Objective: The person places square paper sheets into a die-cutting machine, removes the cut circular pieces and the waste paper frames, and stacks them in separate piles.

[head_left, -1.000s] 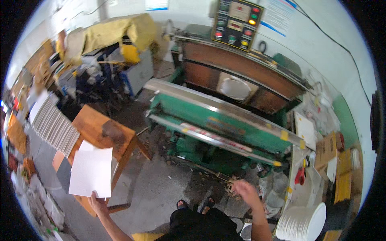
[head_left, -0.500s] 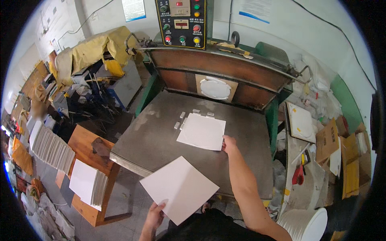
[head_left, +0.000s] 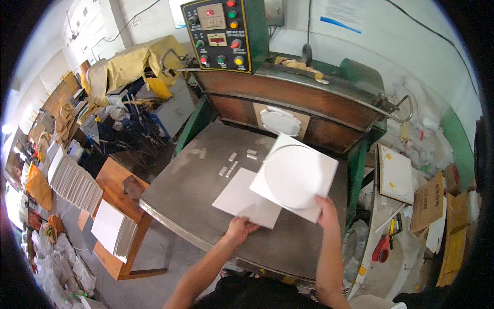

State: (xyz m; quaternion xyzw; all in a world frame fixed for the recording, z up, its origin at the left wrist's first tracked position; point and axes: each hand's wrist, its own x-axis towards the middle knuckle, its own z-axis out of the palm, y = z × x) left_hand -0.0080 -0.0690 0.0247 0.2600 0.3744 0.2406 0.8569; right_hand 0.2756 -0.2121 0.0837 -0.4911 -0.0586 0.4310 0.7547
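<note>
My right hand grips the lower right corner of a white square board with a round cut outline, tilted up above the grey machine bed. Closed on the near edge of a plain white sheet is my left hand; this sheet is low over or on the bed, I cannot tell which. Part of the sheet is hidden behind the marked board. Several small pale blocks sit on the bed beyond the sheet's left corner. A round white die plate is fixed to the machine's raised upper part.
A control panel with coloured buttons hangs above the bed. To the left, a wooden table carries stacks of white sheets. On the right are a side bench, a red tape dispenser and cardboard boxes.
My right hand has lifted the circle-marked board off the bed, up and to the right. My left hand has brought the plain sheet forward over the bed. The view has shifted slightly.
</note>
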